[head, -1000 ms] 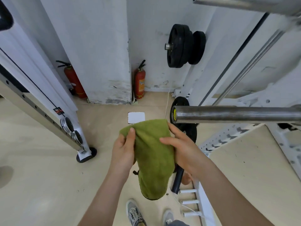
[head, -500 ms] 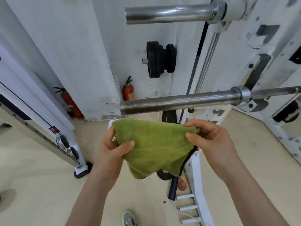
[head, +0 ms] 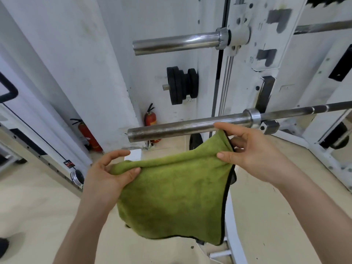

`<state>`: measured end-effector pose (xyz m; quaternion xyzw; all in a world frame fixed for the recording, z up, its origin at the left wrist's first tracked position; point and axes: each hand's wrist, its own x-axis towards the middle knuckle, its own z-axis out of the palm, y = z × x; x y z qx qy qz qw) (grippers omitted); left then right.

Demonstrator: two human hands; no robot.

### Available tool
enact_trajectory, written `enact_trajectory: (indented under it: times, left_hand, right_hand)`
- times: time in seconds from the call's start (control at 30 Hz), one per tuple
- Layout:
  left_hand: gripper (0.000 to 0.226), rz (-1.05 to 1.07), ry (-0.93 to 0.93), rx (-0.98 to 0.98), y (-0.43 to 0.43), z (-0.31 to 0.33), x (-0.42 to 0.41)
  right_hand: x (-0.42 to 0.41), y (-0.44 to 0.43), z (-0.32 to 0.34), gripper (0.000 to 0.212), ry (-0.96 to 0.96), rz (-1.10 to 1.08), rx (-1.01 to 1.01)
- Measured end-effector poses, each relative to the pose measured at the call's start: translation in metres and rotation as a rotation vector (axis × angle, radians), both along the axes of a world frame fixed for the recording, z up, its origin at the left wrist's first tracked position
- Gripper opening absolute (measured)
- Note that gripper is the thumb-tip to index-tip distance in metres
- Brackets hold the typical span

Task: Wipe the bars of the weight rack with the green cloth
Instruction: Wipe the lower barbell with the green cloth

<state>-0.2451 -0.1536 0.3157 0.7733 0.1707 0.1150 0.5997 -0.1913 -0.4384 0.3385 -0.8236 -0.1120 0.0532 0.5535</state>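
The green cloth (head: 171, 195) with a black hem hangs spread between both hands, just below the lower steel bar (head: 182, 126). My left hand (head: 108, 172) pinches the cloth's left top edge. My right hand (head: 249, 149) grips the right top corner, raised close under the lower bar's sleeve. A second, upper steel bar (head: 177, 42) sticks out to the left from the white weight rack (head: 247, 60) above. The cloth hides part of the rack's base.
Black weight plates (head: 181, 85) hang on a peg on the rack behind the bars. Two red fire extinguishers (head: 150, 119) stand by the white wall. A white cable machine frame (head: 38, 134) slants along the left. White plate-storage pegs (head: 221, 254) lie low in front.
The view has tilted up, showing more of the rack and the upper bar. The cloth is spread wider and my right hand has lifted its corner toward the lower bar.
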Motion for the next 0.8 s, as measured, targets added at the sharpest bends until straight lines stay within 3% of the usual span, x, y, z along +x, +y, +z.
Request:
enact_trajectory:
  times: [0.03, 0.1, 0.13, 0.2, 0.27, 0.33, 0.43, 0.53, 0.6, 0.67, 0.8]
  left_hand:
    - [0.037, -0.024, -0.015, -0.025, 0.005, 0.000, 0.001]
    - [0.036, -0.065, -0.072, -0.255, 0.020, -0.007, 0.005]
    - [0.034, -0.070, -0.096, -0.407, 0.029, -0.012, 0.010]
    - [0.031, -0.023, -0.128, -0.581, 0.047, -0.024, 0.020]
    - [0.031, 0.074, -0.137, -0.580, 0.060, -0.037, 0.030]
    - [0.035, 0.128, -0.068, -0.269, 0.070, -0.052, 0.039]
    - [0.037, -0.020, 0.128, 0.284, 0.082, -0.066, 0.052]
    - [0.020, -0.194, 0.283, 0.573, 0.085, -0.081, 0.060]
    - [0.024, -0.249, 0.300, 0.627, 0.080, -0.089, 0.062]
    - [0.032, -0.297, 0.204, 0.503, 0.074, -0.099, 0.066]
    - [0.035, -0.168, 0.100, -0.122, 0.052, -0.077, 0.081]
  right_hand:
    - [0.006, 0.004, -0.002, 0.060, -0.088, -0.017, -0.192]
    - [0.016, 0.014, -0.010, 0.047, -0.325, -0.080, -0.550]
    - [0.022, 0.021, -0.015, 0.037, -0.404, -0.125, -0.576]
    - [0.032, 0.034, -0.026, 0.020, -0.334, -0.202, -0.348]
    - [0.043, 0.052, -0.035, 0.018, -0.090, -0.213, 0.038]
    - [0.055, 0.071, -0.042, 0.020, 0.050, -0.242, 0.175]
    - [0.072, 0.100, -0.041, 0.022, 0.010, -0.270, 0.013]
    - [0.098, 0.119, -0.026, 0.037, -0.128, -0.282, -0.186]
    - [0.115, 0.129, -0.011, 0.044, -0.161, -0.256, -0.237]
    - [0.126, 0.129, 0.003, 0.049, -0.167, -0.242, -0.241]
    - [0.126, 0.096, 0.020, 0.056, -0.060, -0.331, -0.133]
